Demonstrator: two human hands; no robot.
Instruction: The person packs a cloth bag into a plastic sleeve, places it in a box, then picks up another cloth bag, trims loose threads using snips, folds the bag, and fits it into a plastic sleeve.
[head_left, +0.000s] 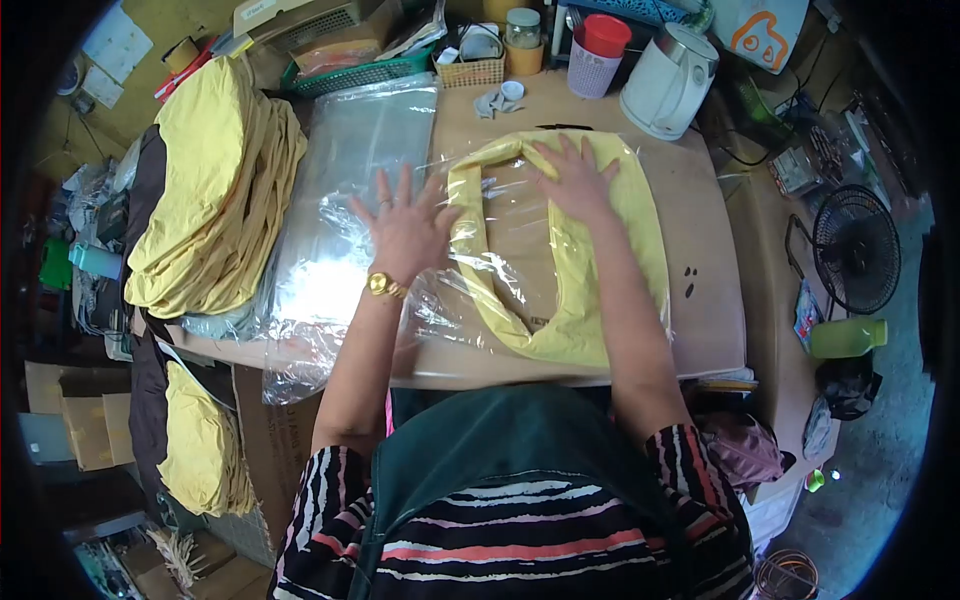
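Observation:
A yellow fabric piece with a large oval opening lies flat on the table inside a clear plastic bag. My right hand rests on its upper part, palm down with fingers spread. My left hand, with a gold watch at the wrist, lies spread over the bag's loose film at the left edge of the yellow piece. Further left is a stack of clear plastic sheets or bags, shining with glare. Neither hand grasps anything.
A tall pile of folded yellow fabric stands at the table's left. Along the back are a green basket, a small wicker basket, a lilac cup and a white electric kettle. A black fan and green bottle are right.

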